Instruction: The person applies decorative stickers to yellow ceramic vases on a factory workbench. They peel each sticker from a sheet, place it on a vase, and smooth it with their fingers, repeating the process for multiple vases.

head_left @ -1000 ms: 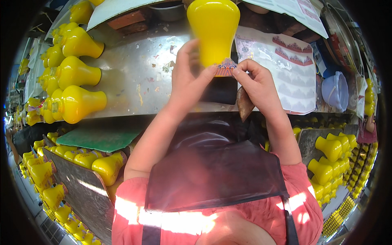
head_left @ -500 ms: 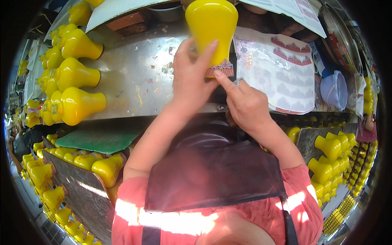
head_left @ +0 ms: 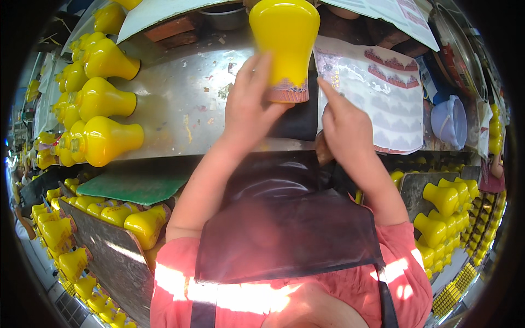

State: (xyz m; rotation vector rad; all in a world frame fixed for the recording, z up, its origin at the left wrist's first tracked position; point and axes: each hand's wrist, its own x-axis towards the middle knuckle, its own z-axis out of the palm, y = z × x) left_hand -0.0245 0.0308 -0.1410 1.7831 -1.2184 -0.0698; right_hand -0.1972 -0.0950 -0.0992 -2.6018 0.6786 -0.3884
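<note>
A glossy yellow vase (head_left: 284, 41) stands out at the top middle, its narrow end toward me, ringed there by a red and blue patterned decal band (head_left: 290, 91). My left hand (head_left: 249, 104) is closed on its left side near that end, the thumb at the bottom edge. Just right of the vase and apart from it is my right hand (head_left: 347, 123), index finger stretched out and the other fingers curled. Nothing shows in it. Beside this hand lies a decal sheet (head_left: 396, 104) with two coloured strips along its upper part and pale strip shapes below.
Yellow vases (head_left: 112, 141) lie in rows on the metal tabletop (head_left: 175, 109) at left. A pale blue bucket (head_left: 448, 121) stands at right. Nearer me are a green board (head_left: 131, 188), vases on boards at both sides, and a dark cloth (head_left: 295, 123) under the vase.
My right hand has drawn off the decal band to the right, its index finger no longer touching the vase. The left hand's fingers have closed up along the side. The band now shows more fully.
</note>
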